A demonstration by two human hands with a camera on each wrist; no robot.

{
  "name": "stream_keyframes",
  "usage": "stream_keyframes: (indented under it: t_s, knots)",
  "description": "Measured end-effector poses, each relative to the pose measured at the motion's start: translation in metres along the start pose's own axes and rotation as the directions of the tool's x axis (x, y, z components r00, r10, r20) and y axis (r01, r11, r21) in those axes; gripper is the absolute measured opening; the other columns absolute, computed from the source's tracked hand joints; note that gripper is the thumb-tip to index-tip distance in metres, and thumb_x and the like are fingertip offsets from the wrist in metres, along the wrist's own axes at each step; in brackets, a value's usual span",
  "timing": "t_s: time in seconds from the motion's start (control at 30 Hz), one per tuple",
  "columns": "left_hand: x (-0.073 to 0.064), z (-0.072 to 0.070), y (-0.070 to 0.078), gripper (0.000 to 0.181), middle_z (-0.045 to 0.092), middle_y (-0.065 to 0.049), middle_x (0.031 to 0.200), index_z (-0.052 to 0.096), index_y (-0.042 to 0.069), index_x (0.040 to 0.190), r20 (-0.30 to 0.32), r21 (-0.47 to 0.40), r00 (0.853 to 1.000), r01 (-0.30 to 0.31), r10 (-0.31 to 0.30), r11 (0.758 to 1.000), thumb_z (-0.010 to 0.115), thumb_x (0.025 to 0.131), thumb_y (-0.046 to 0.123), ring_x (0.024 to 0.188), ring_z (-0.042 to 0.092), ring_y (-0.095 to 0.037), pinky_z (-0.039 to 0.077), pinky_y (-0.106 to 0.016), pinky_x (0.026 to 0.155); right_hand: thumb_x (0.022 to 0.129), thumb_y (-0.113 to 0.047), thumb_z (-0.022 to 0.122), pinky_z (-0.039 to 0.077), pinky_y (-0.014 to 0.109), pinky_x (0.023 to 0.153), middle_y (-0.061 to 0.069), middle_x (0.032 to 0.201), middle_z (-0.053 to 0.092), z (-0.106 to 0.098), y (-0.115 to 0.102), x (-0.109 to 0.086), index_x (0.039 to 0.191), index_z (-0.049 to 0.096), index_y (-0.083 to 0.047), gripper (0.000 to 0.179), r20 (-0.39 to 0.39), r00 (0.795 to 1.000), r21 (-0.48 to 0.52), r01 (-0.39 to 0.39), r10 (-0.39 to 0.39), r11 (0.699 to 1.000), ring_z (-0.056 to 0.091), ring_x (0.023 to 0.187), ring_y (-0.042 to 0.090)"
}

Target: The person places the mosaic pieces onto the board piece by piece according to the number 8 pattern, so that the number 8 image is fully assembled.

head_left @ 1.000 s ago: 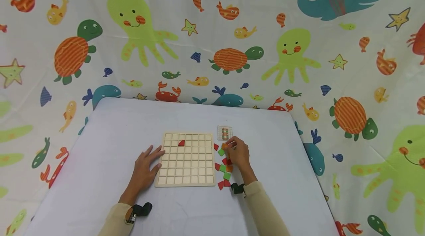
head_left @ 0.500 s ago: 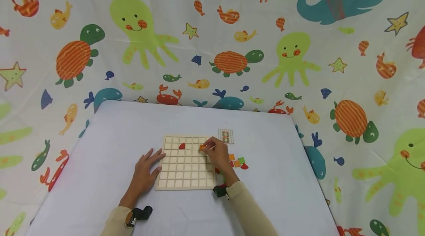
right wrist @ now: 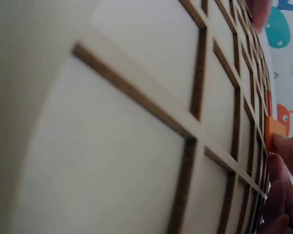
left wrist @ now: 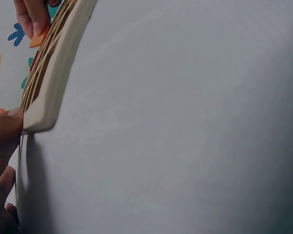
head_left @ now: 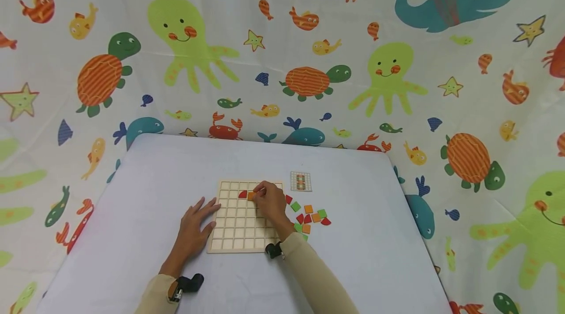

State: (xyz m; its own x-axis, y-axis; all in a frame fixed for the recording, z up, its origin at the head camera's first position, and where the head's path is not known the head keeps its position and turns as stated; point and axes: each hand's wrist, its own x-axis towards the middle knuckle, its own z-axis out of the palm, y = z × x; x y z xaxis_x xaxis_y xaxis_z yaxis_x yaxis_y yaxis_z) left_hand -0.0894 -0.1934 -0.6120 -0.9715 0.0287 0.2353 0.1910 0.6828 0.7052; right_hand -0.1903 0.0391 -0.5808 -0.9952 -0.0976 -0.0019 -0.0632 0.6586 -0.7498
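Observation:
A wooden grid board lies flat on the white table. My left hand rests at the board's left edge, fingers spread and thumb at its side. Over the second row from the top, my right hand pinches an orange square tile between thumb and fingers. Immediately left of that tile, a red quarter-circle piece sits in a cell. From the right wrist view, the orange tile stands tilted at the grid; whether it touches the cell floor cannot be told.
Several loose red, green and orange pieces, among them an orange square and a green square, lie right of the board, partly behind the right forearm. A small pattern card lies beyond them. A sea-animal cloth hangs behind the table.
My right hand has picked up the orange tile from the loose pieces and carried it left over the board, beside the red piece. The left hand has stayed in place.

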Motion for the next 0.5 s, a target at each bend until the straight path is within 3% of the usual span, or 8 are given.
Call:
stream_keyframes:
  t_s: [0.3,0.5]
  knots:
    - [0.0004,0.0022,-0.0017,0.054,0.056,-0.02,0.158,0.067,0.007,0.141,-0.001,0.006,1.0,-0.002,0.002,1.0,0.075,0.089,-0.006,0.153,0.036,-0.054,0.02,-0.078,0.122,0.098,-0.022,0.077,0.043,0.022,0.056,-0.006,0.081,0.072,0.0072,-0.0002,0.0033,0.09,0.074,-0.023,0.008,-0.053,0.999,-0.053,0.007,-0.01,0.999,0.06,0.069,0.005]
    - [0.0011,0.0036,-0.0044,0.054,0.056,-0.019,0.159,0.067,0.008,0.141,0.001,0.002,1.0,0.0,0.0,1.0,0.075,0.089,-0.005,0.154,0.035,-0.054,0.02,-0.079,0.122,0.095,-0.017,0.076,0.042,0.023,0.054,-0.007,0.081,0.071,0.0079,0.0003,0.0035,0.091,0.074,-0.022,0.007,-0.034,0.999,-0.075,0.008,-0.01,0.997,0.059,0.068,0.005]
